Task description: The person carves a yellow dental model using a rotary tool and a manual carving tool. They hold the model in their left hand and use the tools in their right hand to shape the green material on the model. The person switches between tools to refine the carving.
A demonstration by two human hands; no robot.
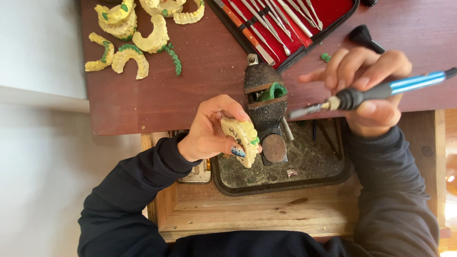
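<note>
Currently left hand (209, 131) is gripping a yellow dental cast (242, 139), fingers clamped on it, beside the small vise (264, 108). Right hand (369, 90) is clamped on a blue-handled tool (381, 89), lying crosswise, its tip pointing leftward at the cast over the worktop (190, 81).

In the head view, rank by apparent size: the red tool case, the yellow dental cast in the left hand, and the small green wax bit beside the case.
1. Red tool case, largest, though cut off by the frame edge.
2. Yellow dental cast, held in the left hand.
3. Green wax bit, smallest.
</note>
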